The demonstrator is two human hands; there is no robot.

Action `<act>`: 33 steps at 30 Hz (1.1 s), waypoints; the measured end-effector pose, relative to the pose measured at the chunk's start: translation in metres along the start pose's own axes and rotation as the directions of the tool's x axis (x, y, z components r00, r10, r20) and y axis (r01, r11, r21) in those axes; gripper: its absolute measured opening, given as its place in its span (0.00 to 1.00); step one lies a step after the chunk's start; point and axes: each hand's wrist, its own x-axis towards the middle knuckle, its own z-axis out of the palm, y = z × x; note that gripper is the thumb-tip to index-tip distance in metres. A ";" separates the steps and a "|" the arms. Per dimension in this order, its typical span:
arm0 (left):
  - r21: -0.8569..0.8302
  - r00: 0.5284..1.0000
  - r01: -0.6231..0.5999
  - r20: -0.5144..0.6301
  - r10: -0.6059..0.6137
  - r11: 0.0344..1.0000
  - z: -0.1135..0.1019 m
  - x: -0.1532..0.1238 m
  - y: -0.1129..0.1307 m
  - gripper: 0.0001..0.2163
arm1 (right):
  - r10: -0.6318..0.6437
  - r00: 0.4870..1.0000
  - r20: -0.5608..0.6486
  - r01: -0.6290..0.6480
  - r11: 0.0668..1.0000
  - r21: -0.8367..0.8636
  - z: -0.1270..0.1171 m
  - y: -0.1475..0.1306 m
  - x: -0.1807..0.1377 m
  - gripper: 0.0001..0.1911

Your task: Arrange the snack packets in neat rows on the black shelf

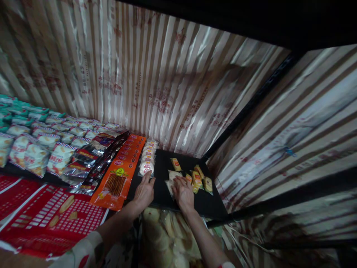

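My left hand (144, 192) reaches to the near end of a row of round white wrapped crackers (148, 158). Its fingers are stretched out and touch, or nearly touch, the front packet. Over a small cluster of packets on the dark shelf (164, 163), my right hand (183, 191) lies with its fingers apart. Pale wrapped crackers (170, 186) show partly beneath it and on its left. Small yellow-wrapped snacks (197, 179) lie against its right side, and another yellow packet (175, 164) sits just behind. The right fingertips are blurred and partly merge with the wrappers.
Left of the crackers lie a long orange snack packet (119, 173), dark foil packets (86, 162) and rows of white snack bags (60, 158), with green bags (22, 111) further back. Below the shelf is a clear bag of pale round items (167, 234). Black frame bars (251, 102) border the right.
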 end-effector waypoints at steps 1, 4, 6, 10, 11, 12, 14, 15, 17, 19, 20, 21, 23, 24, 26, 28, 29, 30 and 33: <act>-0.009 1.000 -0.009 0.010 0.009 1.000 0.001 -0.002 0.005 0.21 | 0.004 1.000 0.013 -0.004 1.000 -0.005 -0.001 0.002 -0.001 0.13; -0.041 0.999 -0.024 0.030 0.025 0.999 0.002 -0.008 0.016 0.21 | 0.021 1.000 0.021 -0.021 1.000 0.005 -0.006 0.005 0.001 0.13; -0.063 0.999 -0.020 0.026 0.021 0.998 0.001 -0.011 0.019 0.21 | 0.035 0.999 -0.014 -0.035 0.999 0.013 -0.013 0.003 0.005 0.13; -0.120 1.000 0.027 0.016 -0.025 0.992 -0.004 -0.011 0.023 0.20 | 0.103 0.988 -0.114 -0.091 0.990 0.110 -0.034 -0.003 0.013 0.16; -0.139 0.999 0.049 0.013 -0.048 0.989 -0.005 -0.011 0.024 0.20 | 0.142 0.983 -0.118 -0.122 0.980 0.160 -0.038 -0.004 0.016 0.16; -0.161 0.997 0.071 0.007 -0.070 0.984 -0.007 -0.010 0.025 0.19 | 0.192 0.975 -0.111 -0.165 0.962 0.217 -0.042 -0.006 0.019 0.17; -0.222 0.993 0.101 -0.030 -0.110 0.970 -0.010 -0.008 0.027 0.20 | 0.298 0.952 -0.074 -0.255 0.901 0.350 -0.047 -0.008 0.023 0.18; -0.261 0.990 0.107 -0.058 -0.126 0.959 -0.011 -0.008 0.028 0.21 | 0.340 0.939 -0.046 -0.289 0.857 0.428 -0.048 -0.009 0.025 0.18; -0.355 0.981 0.114 -0.110 -0.163 0.928 -0.013 -0.006 0.028 0.22 | 0.392 0.920 0.029 -0.332 0.736 0.590 -0.049 -0.013 0.028 0.17; -0.470 0.967 0.139 -0.123 -0.221 0.872 -0.014 -0.005 0.027 0.24 | 0.409 0.903 0.127 -0.368 0.589 0.720 -0.047 -0.019 0.028 0.17; -0.530 0.960 0.164 -0.107 -0.257 0.832 -0.015 -0.004 0.027 0.24 | 0.413 0.893 0.179 -0.392 0.517 0.761 -0.047 -0.023 0.027 0.17; -0.588 0.952 0.192 -0.083 -0.295 0.786 -0.016 -0.004 0.025 0.24 | 0.415 0.880 0.229 -0.418 0.452 0.788 -0.047 -0.028 0.026 0.17; -0.681 0.938 0.244 -0.015 -0.347 0.690 -0.018 -0.004 0.023 0.25 | 0.407 0.857 0.316 -0.465 0.347 0.815 -0.047 -0.037 0.023 0.17; -0.718 0.933 0.267 0.027 -0.358 0.643 -0.019 -0.005 0.023 0.24 | 0.399 0.846 0.354 -0.485 0.302 0.820 -0.046 -0.041 0.022 0.18; -0.773 0.924 0.316 0.121 -0.361 0.549 -0.019 -0.007 0.021 0.20 | 0.379 0.830 0.410 -0.513 0.227 0.828 -0.045 -0.048 0.020 0.19; -0.809 0.903 0.365 0.188 -0.385 0.460 -0.018 -0.011 0.020 0.14 | 0.369 0.820 0.437 -0.520 0.163 0.838 -0.041 -0.053 0.017 0.22; -0.824 0.888 0.378 0.195 -0.416 0.422 -0.016 -0.014 0.019 0.12 | 0.370 0.813 0.449 -0.525 0.132 0.841 -0.038 -0.055 0.015 0.23; -0.837 0.872 0.380 0.183 -0.454 0.393 -0.014 -0.016 0.018 0.10 | 0.373 0.803 0.465 -0.534 0.101 0.840 -0.034 -0.056 0.013 0.23; -0.870 0.822 0.346 0.101 -0.560 0.352 -0.004 -0.022 0.011 0.08 | 0.380 0.758 0.530 -0.584 0.035 0.811 -0.017 -0.062 0.002 0.25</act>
